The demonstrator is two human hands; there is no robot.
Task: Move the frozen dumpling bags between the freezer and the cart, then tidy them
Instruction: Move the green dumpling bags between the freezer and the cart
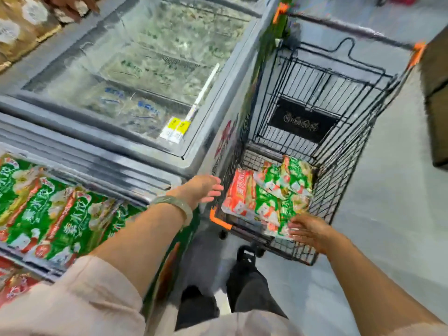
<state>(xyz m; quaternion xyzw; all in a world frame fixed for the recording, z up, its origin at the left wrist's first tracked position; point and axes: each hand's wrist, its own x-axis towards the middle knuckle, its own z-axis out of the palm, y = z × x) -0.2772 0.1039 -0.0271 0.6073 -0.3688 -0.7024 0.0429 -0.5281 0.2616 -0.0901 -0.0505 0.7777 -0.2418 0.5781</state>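
Note:
Several green-and-red frozen dumpling bags (278, 192) lie piled in the black wire cart (344, 166), which stands right of the freezer (135, 166). More of the same green bags (48, 214) fill the open freezer bay at lower left. My left hand (201, 189), wearing a pale bangle, hovers open over the freezer's corner, fingers reaching toward the cart's rim and holding nothing. My right hand (308, 230) is spread open at the near edge of the pile, fingertips touching or just above the nearest bag.
A closed glass lid (135, 76) covers the far freezer bay, with yellow price tags (177, 128) on it. Another person's hand (72, 6) shows at top left. A dark box (436, 93) stands right of the cart. Grey floor lies around my feet.

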